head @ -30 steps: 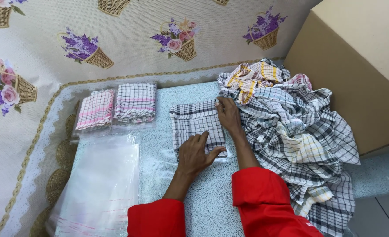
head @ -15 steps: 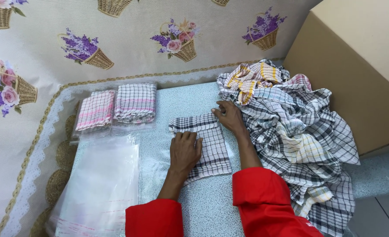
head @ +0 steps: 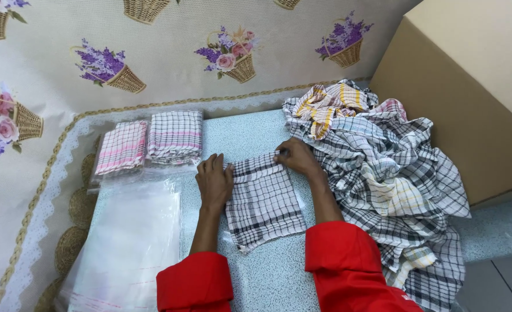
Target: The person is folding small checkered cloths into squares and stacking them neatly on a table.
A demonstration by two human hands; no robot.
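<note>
Folded checked cloth (head: 264, 199) flat on bench (head: 267, 271), L hand (head: 214, 182) laid open on its L edge, R hand (head: 295, 157) pinching top R corner; fold could slip or skew if corner is dragged w/ loose cloth pile (head: 383, 173) touching alongside.

head view | looks steeply down, close (tabletop (head: 256, 133) fills frame)

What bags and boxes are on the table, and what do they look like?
Two bagged cloths: back left, side by side, flat clear bags holding folded pink-and-white checked cloths.
Empty clear bags: front left, a flat see-through stack.
Cardboard box: far right, big, plain brown.
No signs or screens.
</note>
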